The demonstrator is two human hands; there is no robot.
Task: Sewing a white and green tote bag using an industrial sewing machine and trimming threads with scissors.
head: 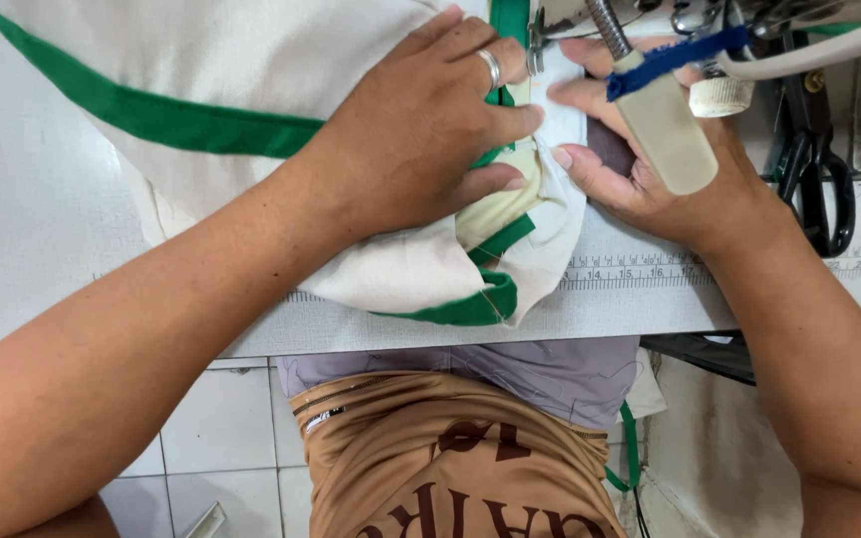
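Note:
Cream fabric [251, 60] with green binding trim [181, 122] lies across a white sewing table [42, 209]. My left hand [421, 130], a ring on one finger, presses flat on the fabric and pinches a fold of it near the needle area. My right hand [640, 169] rests on the fabric's right edge, fingers spread, thumb touching the folded cream and green layers [495, 214]. A cream lever with a blue band [665, 115] hangs over my right hand and hides part of it. The presser foot [540, 35] stands just beyond both hands.
Black scissors [819, 169] lie at the right on the machine bed. A ruler strip [640, 269] runs along the table's front edge. Below are my brown shirt [450, 458], grey cloth in my lap, and white floor tiles [211, 438].

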